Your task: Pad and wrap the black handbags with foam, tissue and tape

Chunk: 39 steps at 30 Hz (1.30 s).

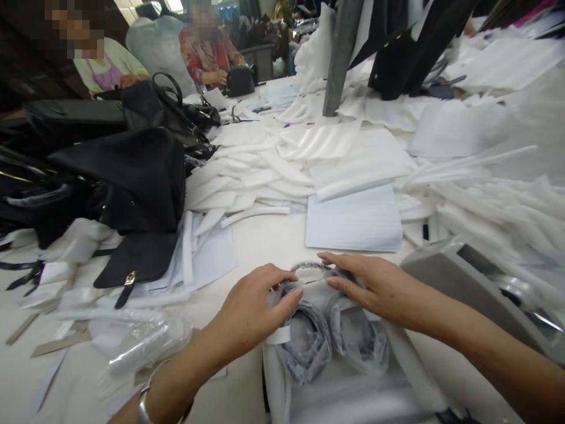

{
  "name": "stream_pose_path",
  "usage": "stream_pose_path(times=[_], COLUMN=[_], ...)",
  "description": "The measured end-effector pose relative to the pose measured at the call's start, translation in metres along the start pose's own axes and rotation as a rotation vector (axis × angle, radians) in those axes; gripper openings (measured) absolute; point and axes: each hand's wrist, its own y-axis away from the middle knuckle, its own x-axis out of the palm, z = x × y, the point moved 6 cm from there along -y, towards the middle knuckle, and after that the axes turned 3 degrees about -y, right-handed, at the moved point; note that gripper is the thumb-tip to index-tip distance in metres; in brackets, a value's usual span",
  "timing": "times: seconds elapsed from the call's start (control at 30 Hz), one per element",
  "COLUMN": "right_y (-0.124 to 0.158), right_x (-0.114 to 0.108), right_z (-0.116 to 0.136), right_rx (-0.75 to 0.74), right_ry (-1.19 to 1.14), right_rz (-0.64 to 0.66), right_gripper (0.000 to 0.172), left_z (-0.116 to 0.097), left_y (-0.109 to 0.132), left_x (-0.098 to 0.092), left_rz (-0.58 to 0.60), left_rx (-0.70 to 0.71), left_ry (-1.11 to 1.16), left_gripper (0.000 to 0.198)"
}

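Observation:
Two coils of dark strap wrapped in clear plastic, a left coil [306, 344] and a right coil [359, 335], lie side by side on a bag [353, 397] covered with white foam sheet. My left hand [260, 297] is closed on the upper edge of the left coil, thumb in front. A white paper band [279, 335] shows at that coil's side. Above the right coil, my right hand [357, 280] has its fingers stretched out and the thumb apart, near or touching the coil's top. A thin plastic-wrapped handle [311, 266] arches between the two hands.
Black bags [145, 182] are piled at the left, beside crumpled clear plastic [145, 347]. White foam strips [260, 171] cover the table's middle and right. A pale sheet [353, 221] lies just beyond my hands; a grey tape dispenser [459, 294] stands right. Two people sit across the table.

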Motion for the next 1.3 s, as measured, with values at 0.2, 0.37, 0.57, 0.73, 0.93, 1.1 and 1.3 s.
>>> stream_pose_path(times=[0.2, 0.37, 0.57, 0.73, 0.93, 1.1, 1.3], right_y=[-0.002, -0.003, 0.008, 0.048, 0.071, 0.073, 0.143], right_x=[-0.001, -0.002, -0.008, -0.023, 0.012, 0.001, -0.083], right_z=[-0.001, -0.001, -0.004, 0.016, 0.010, 0.016, 0.065], right_rx=[0.010, 0.003, 0.018, -0.186, -0.231, -0.267, -0.134], right_ry=[0.008, -0.048, -0.124, -0.057, 0.065, -0.023, -0.122], right_rz=[-0.002, -0.002, -0.095, -0.122, 0.015, -0.104, -0.553], right_gripper=[0.034, 0.024, 0.029, 0.044, 0.064, 0.053, 0.023], left_z=[0.003, 0.003, -0.003, -0.024, -0.028, -0.032, -0.059], left_y=[-0.005, -0.009, -0.006, 0.038, 0.077, 0.078, 0.135], left_x=[0.000, 0.006, 0.009, -0.011, 0.034, 0.039, -0.010], left_rz=[0.205, 0.270, 0.122, -0.130, 0.032, -0.032, -0.358], left_rx=[0.039, 0.050, 0.062, 0.223, 0.420, 0.416, 0.229], left_ry=[-0.021, -0.103, -0.221, -0.188, -0.458, -0.498, -0.093], left_gripper=[0.034, 0.036, 0.037, 0.041, 0.054, 0.050, 0.033])
